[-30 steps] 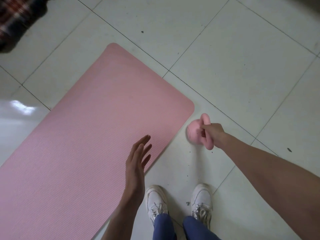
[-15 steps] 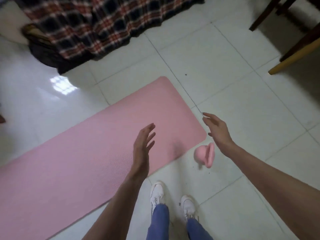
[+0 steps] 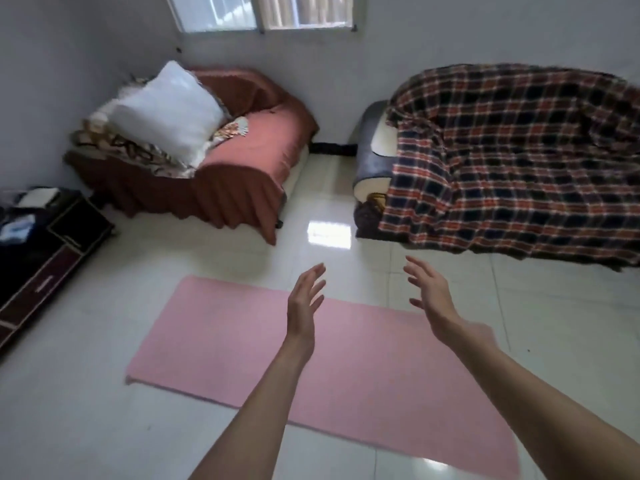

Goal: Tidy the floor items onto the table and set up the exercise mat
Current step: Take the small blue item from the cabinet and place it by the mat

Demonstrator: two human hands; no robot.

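A small room with a white tiled floor (image 3: 519,341) is seen from above, a window (image 3: 263,12) set in the far wall. Against that wall a sofa is draped in a plaid blanket (image 3: 512,161), and beside it an armchair is covered in a rust-coloured cloth (image 3: 263,143), with a white pillow (image 3: 169,112) propped on it. A dark low cabinet (image 3: 45,244) is placed at the left edge. The pink exercise mat (image 3: 242,341) is laid flat and fully unrolled on the tiles in the middle of the room, so that part of the task is judged done. No table and no loose floor items are shown, so the tidying cannot be confirmed. Above the mat's far edge, the left hand (image 3: 304,306) and the right hand (image 3: 429,296) are held empty, fingers spread apart.
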